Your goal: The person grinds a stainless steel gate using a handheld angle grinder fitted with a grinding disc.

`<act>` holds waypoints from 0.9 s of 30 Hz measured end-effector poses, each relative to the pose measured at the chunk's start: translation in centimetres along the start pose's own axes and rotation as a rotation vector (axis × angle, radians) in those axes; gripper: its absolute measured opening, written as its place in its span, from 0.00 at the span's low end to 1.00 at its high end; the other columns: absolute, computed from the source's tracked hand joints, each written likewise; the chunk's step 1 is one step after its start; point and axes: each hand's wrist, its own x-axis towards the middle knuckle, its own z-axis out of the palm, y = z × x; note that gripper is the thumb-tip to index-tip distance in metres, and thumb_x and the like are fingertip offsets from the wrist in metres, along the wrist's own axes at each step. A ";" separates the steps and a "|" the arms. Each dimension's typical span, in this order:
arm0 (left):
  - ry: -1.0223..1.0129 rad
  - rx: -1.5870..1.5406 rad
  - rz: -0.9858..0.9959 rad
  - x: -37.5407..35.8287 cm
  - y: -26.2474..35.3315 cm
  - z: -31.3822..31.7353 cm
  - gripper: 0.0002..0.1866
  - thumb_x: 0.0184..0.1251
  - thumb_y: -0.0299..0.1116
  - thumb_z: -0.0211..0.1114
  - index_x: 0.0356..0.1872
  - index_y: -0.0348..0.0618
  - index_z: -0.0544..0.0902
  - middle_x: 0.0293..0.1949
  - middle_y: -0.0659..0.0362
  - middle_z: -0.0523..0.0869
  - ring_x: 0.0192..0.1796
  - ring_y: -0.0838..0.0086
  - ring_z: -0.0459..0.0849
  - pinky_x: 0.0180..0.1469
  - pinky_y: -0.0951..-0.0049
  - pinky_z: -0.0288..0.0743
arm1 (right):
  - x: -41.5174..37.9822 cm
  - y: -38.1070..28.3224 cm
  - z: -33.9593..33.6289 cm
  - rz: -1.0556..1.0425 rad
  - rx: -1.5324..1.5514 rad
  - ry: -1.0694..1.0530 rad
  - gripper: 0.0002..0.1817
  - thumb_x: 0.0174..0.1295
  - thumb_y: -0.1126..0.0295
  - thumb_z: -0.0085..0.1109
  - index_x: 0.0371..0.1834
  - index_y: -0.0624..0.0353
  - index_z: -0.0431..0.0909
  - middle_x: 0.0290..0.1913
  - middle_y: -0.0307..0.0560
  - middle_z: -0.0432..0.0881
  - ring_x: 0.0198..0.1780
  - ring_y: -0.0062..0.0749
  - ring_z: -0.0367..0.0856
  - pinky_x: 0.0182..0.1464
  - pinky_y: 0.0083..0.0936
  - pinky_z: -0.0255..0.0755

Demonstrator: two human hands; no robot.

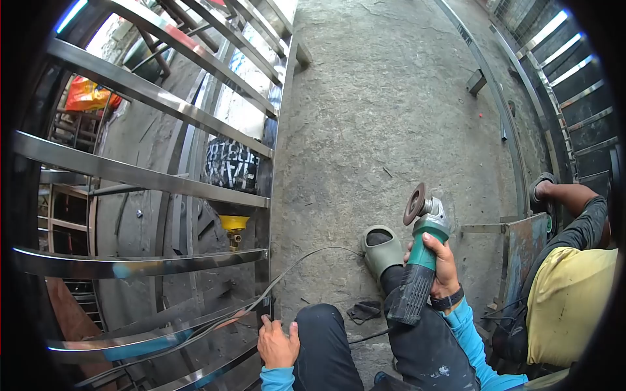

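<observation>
My right hand is wrapped round the green and black body of an angle grinder. Its brown disc points up and away from me, over the floor and apart from any metal. My left hand rests at the lower end of the shiny metal frame, fingertips at its upright and thumb spread apart. Several polished square bars run leftward from that upright. A grey cable loops across the frame and the floor.
Beside me on the right sits another person in a yellow shirt. A worn metal box stands near that person. A yellow-topped fitting and a black printed bag show behind the bars. Another barred frame stands at far right.
</observation>
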 end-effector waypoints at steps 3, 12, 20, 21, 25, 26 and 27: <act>0.068 -0.060 0.034 0.0 0.8 0.7 0.30 0.66 0.54 0.66 0.48 0.30 0.84 0.67 0.24 0.71 0.68 0.37 0.73 0.68 0.48 0.70 | 0.4 0.1 -0.3 0.006 0.015 0.014 0.23 0.64 0.64 0.66 0.56 0.62 0.68 0.36 0.54 0.83 0.30 0.42 0.88 0.29 0.38 0.88; 0.180 -0.032 0.050 0.5 1.7 2.1 0.33 0.66 0.57 0.66 0.49 0.28 0.82 0.68 0.19 0.65 0.72 0.31 0.66 0.73 0.47 0.62 | 0.6 0.4 -0.4 0.051 0.030 0.006 0.22 0.65 0.63 0.67 0.54 0.64 0.68 0.36 0.54 0.83 0.31 0.42 0.89 0.29 0.38 0.89; 0.132 -0.269 0.206 0.3 2.9 -1.1 0.33 0.58 0.55 0.75 0.50 0.33 0.83 0.66 0.33 0.76 0.66 0.38 0.76 0.67 0.49 0.72 | 0.9 0.9 -0.5 0.093 0.017 0.025 0.21 0.65 0.61 0.66 0.49 0.66 0.73 0.34 0.53 0.84 0.31 0.40 0.89 0.31 0.37 0.89; 0.168 -0.339 0.255 0.7 4.0 -1.4 0.33 0.57 0.54 0.76 0.52 0.34 0.83 0.68 0.34 0.75 0.67 0.38 0.76 0.67 0.49 0.72 | 0.8 0.9 -0.5 0.089 0.006 0.037 0.21 0.65 0.60 0.66 0.48 0.67 0.74 0.35 0.53 0.84 0.31 0.40 0.89 0.31 0.36 0.89; 0.374 -0.330 0.480 6.7 9.2 -2.4 0.36 0.56 0.52 0.77 0.59 0.35 0.80 0.74 0.33 0.65 0.73 0.38 0.67 0.72 0.49 0.65 | 1.0 1.6 -0.9 0.125 -0.019 0.077 0.23 0.66 0.53 0.64 0.41 0.68 0.78 0.29 0.57 0.85 0.24 0.40 0.87 0.29 0.32 0.88; 0.430 -0.270 0.496 8.9 10.5 -2.4 0.38 0.57 0.53 0.77 0.61 0.35 0.78 0.75 0.32 0.62 0.76 0.37 0.64 0.75 0.48 0.62 | 1.1 1.9 -1.2 0.145 0.005 0.073 0.24 0.65 0.52 0.65 0.41 0.68 0.78 0.29 0.57 0.85 0.24 0.41 0.87 0.29 0.32 0.88; 0.454 -0.225 0.499 11.5 11.4 -1.7 0.40 0.57 0.54 0.75 0.63 0.34 0.76 0.75 0.29 0.60 0.77 0.36 0.61 0.76 0.47 0.58 | 1.1 2.0 -1.2 0.150 0.006 0.075 0.24 0.65 0.52 0.64 0.41 0.67 0.78 0.29 0.57 0.85 0.23 0.41 0.87 0.29 0.33 0.88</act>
